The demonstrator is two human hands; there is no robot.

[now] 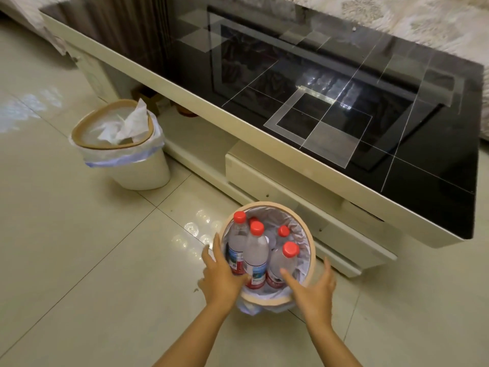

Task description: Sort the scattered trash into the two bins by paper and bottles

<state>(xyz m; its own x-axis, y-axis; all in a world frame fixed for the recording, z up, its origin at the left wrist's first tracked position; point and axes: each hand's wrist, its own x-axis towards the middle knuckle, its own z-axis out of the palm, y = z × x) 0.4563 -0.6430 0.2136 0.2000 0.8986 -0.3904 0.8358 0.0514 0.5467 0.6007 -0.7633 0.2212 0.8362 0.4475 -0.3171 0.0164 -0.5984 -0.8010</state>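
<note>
Bottles in bin between both open hands.

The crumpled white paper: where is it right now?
In the head view, the crumpled white paper sits in the far-left white bin with a tan rim, on the floor beside the black glass-topped table.

A low cream bench with a glossy black glass top runs across the room, a drawer below it, pale shiny floor tiles catching light, patterned fabric behind.
</note>
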